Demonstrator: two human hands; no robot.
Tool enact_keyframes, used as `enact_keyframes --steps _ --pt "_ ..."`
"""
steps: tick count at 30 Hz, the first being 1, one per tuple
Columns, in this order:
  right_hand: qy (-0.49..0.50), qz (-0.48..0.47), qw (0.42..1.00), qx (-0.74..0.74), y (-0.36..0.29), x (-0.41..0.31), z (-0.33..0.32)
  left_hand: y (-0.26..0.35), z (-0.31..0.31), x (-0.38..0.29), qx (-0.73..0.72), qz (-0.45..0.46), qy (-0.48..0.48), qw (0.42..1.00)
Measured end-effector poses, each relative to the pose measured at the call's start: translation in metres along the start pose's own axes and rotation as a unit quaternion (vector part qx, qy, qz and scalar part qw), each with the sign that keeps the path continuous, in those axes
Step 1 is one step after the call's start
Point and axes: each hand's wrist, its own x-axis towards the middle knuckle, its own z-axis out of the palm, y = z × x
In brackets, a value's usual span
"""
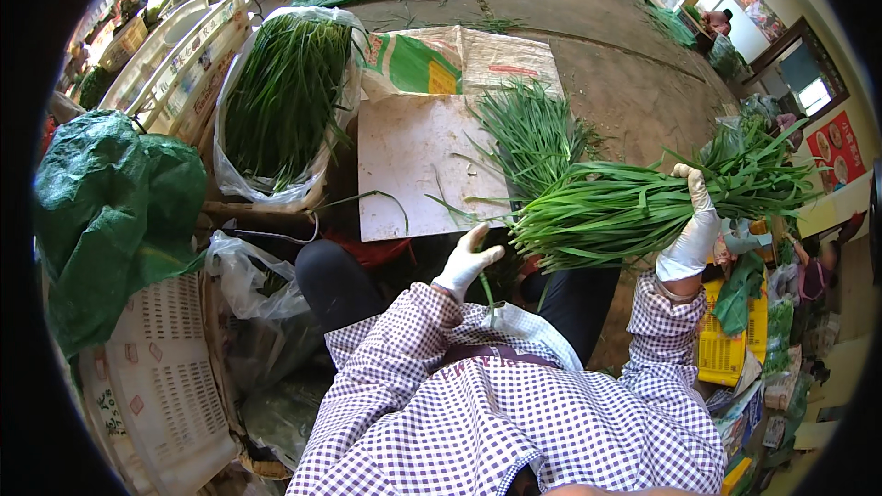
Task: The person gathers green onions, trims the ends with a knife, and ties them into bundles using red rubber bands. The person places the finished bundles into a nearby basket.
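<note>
My right hand, in a white glove, grips a large bunch of green garlic chives around its middle. The cut stem ends point left and the leaf tips fan out to the right. My left hand, also gloved, is apart from the bunch, just left of the stem ends, with thumb and fingers spread. One loose green blade hangs just below it; whether it touches the glove I cannot tell. Beyond the held bunch lies a pile of chives, beside a white board with stray blades on it.
A plastic-lined crate of chives stands at left, near a cream plastic crate and green sacking. A printed woven sack lies beyond the board. A yellow crate stands at right. Other people are in the background.
</note>
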Motion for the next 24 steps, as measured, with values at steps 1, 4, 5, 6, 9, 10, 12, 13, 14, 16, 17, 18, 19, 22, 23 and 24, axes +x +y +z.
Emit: enact_keyframes --steps 1,4,5,6,9,10,12,13,14,16,17,18,19,22,23,24 --pt "0.003 0.001 1.000 0.000 0.004 0.001 0.001 0.014 0.009 0.002 -0.136 -0.029 -0.032 0.990" --pt "-0.031 -0.008 0.999 -0.007 0.012 0.001 0.000 0.039 0.031 0.011 -0.265 -0.093 0.008 0.960" --pt "-0.052 -0.023 0.998 -0.012 0.013 0.000 0.000 0.041 0.036 0.014 -0.280 -0.087 0.043 0.955" --pt "-0.055 -0.021 0.998 -0.011 0.014 -0.001 -0.001 0.040 0.037 0.015 -0.250 -0.090 0.047 0.963" --pt "-0.021 0.013 0.999 -0.029 0.013 -0.003 -0.004 0.024 0.029 0.014 -0.171 -0.033 0.060 0.983" --pt "-0.022 0.005 0.999 -0.038 0.013 -0.003 -0.005 0.017 0.020 0.014 -0.061 -0.030 0.096 0.993" --pt "-0.019 -0.030 0.998 -0.051 0.012 -0.001 -0.006 0.006 -0.001 0.011 0.092 -0.024 0.100 0.990" --pt "-0.018 -0.027 0.999 -0.040 0.011 0.000 -0.006 0.003 -0.016 0.008 0.238 -0.062 0.087 0.965" --pt "-0.017 -0.024 0.999 -0.029 0.010 0.000 -0.008 0.000 -0.018 0.004 0.241 -0.087 0.073 0.964" --pt "0.010 -0.008 1.000 -0.013 0.011 0.000 -0.007 -0.001 -0.016 -0.002 0.205 -0.096 0.073 0.971" --pt "0.007 0.003 1.000 -0.025 0.012 0.000 -0.005 0.002 -0.009 -0.003 0.089 -0.069 0.037 0.993" --pt "-0.004 0.004 0.999 -0.034 0.014 -0.001 -0.003 0.006 0.000 -0.004 0.002 -0.027 0.022 0.999" --pt "-0.010 -0.012 0.999 -0.048 0.014 -0.001 0.000 0.011 0.012 -0.005 -0.087 0.008 -0.006 0.996" --pt "-0.019 0.013 0.997 -0.075 0.017 0.005 0.009 0.037 0.025 -0.002 -0.199 -0.020 -0.146 0.969" --pt "0.023 0.037 0.992 -0.119 0.016 0.009 0.011 0.046 0.025 -0.006 -0.232 -0.060 -0.165 0.957" --pt "-0.007 0.087 0.994 -0.073 0.009 0.013 0.007 0.054 0.023 -0.011 -0.273 -0.089 -0.185 0.940"
